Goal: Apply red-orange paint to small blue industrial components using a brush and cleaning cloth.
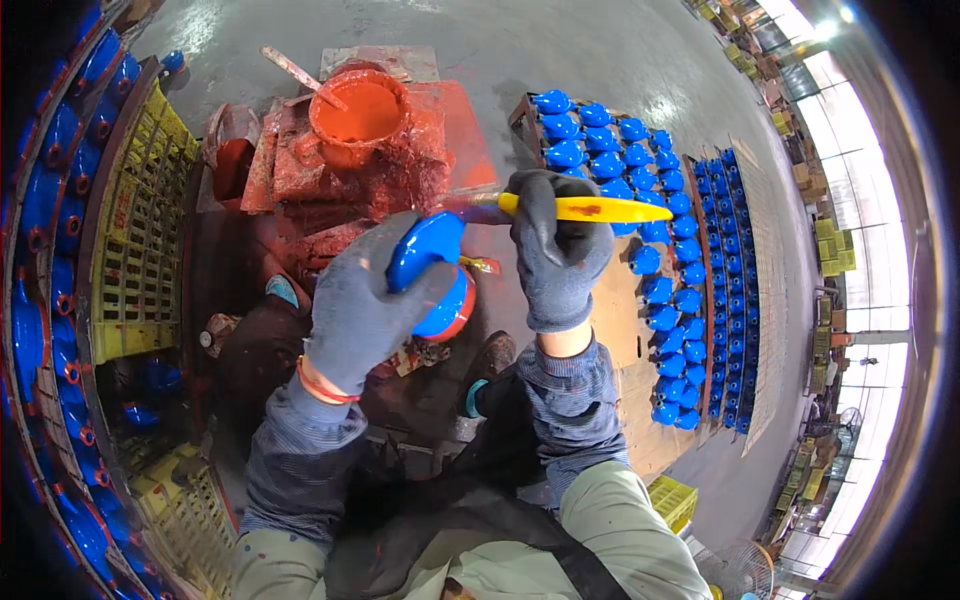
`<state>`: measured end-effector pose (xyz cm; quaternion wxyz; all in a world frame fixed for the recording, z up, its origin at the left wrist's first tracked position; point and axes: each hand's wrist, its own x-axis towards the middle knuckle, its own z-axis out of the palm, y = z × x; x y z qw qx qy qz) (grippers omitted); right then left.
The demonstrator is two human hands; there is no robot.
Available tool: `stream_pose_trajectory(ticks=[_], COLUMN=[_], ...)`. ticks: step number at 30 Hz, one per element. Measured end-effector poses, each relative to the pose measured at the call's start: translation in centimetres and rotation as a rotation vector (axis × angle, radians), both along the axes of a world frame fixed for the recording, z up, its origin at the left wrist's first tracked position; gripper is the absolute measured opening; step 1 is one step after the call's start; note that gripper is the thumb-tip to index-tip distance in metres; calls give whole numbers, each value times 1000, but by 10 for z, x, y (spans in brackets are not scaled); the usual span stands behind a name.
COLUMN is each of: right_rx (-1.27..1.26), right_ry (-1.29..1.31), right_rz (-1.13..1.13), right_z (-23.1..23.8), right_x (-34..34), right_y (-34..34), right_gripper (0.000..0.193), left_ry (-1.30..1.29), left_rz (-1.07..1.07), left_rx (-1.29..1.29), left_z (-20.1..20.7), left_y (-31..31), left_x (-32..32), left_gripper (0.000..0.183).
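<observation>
My left hand [352, 305], in a dark grey glove, grips a rounded glossy blue part [428, 250] with a red-coated lower edge. Its exact kind does not show. In my gloved right hand [562, 255] is a paintbrush [625, 210], its yellow handle pointing right and smeared with red. The brush's bristle end reaches left to the top of the blue part; whether it touches cannot be made out. Beyond my left hand stands a bucket [352, 156] of red paint with a stirring stick [292, 70] leaning in it.
Red-stained boards lie around the bucket, beside a smaller red-smeared container [233, 168]. Rows of blue parts [602, 140] stand on a board at the right, with a second rack [735, 290] beyond. Yellow crates [140, 230] and shelved blue parts line the left.
</observation>
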<state>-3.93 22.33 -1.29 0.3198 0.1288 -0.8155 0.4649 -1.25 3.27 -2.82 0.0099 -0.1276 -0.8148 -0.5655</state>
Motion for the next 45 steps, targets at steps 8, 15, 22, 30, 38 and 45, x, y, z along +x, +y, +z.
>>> stream_pose_trajectory(ticks=[8,15,22,30,38,45], right_rx=[-775,-1728,-1475,-1041,-1470,-627], right_ry=[-229,-681,-509,-284,-517,-496], right_rz=[233,1049,667,184,85,-362], right_z=[1,-50,-38,-59,-82,-71], right_x=[-4,-4,19,26,37,144], right_y=[-2,-48,-83,-88,4,-21], right_gripper=[32,36,36,47,45,64], left_ry=[-598,-957,-945,-289,-716,-540], left_rz=[-192,-797,-1469,-547,-413,-383], left_rx=[1168,1870,2267,1193,1744,1629], left_z=[-30,-43,-38,-22,14,-18], left_y=[-12,33,64,20,1,-3], left_x=[0,9,-6,13,-1,-10], left_gripper=[44,60,65,75,78,66])
